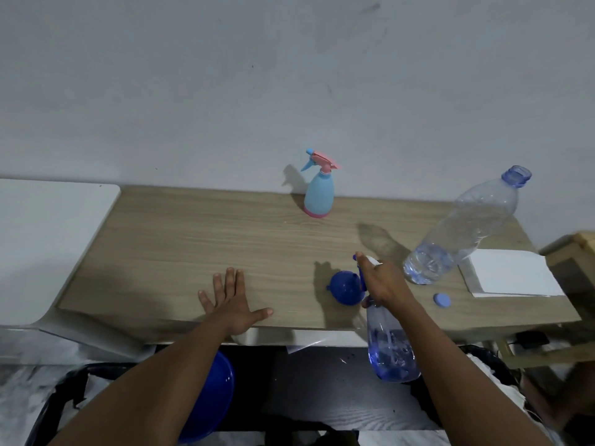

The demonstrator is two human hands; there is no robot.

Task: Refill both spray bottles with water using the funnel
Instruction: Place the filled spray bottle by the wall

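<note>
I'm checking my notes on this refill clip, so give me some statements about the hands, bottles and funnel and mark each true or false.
1. The right hand grips the clear blue spray bottle by its head. True.
2. The left hand holds the funnel. False: it rests flat on the table, and the blue funnel lies untouched.
3. The large water bottle is capped. False: its neck is open; a blue cap lies on the table.
4. The light blue and pink spray bottle stands upright by the wall. True.

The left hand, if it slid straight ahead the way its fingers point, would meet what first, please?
Probably nothing: the left hand points across bare table toward the wall, passing left of the spray bottle.
</note>
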